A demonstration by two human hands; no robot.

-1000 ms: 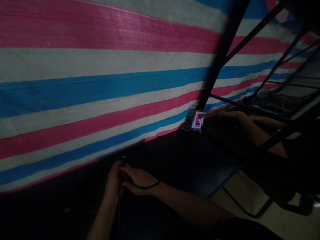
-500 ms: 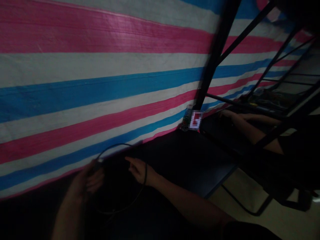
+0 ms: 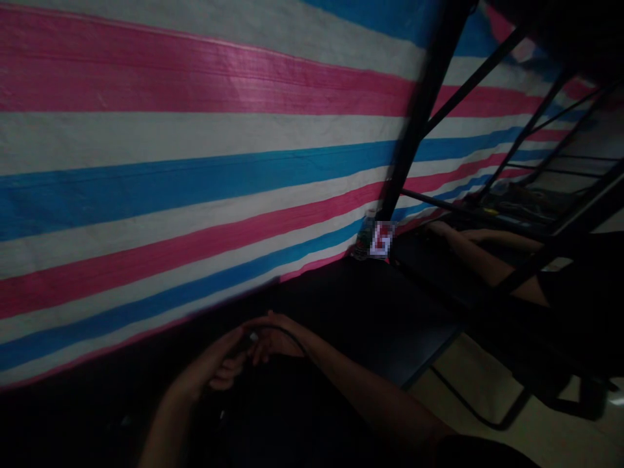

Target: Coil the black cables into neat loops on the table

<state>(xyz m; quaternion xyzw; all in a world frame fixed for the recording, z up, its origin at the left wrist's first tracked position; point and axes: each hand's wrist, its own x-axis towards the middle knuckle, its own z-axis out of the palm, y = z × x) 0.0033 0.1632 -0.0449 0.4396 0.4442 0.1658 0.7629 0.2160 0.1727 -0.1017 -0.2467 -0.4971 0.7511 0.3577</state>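
A thin dark cable [image 3: 287,334] arcs between my two hands above the dark tabletop [image 3: 351,305]. My left hand [image 3: 228,364] is closed on the cable near a small pale end piece [image 3: 253,337]. My right hand [image 3: 279,335] meets it there, fingers bent around the cable by that end piece, and the cable passes back over the right wrist. Fingertips of both hands are close together or touching; dim light hides the exact grip. The cable's lower part is lost in the dark.
A striped pink, blue and white sheet [image 3: 195,188] hangs behind the table. A clear bottle [image 3: 361,239] and a blurred-out card [image 3: 382,239] stand by a black metal post [image 3: 414,130]. At right, another person's forearms [image 3: 482,260] rest on the neighbouring table.
My left hand has moved right and up, bringing the cable to my right hand. My right hand's outstretched finger has bent in towards the cable end. The wide loop no longer shows.
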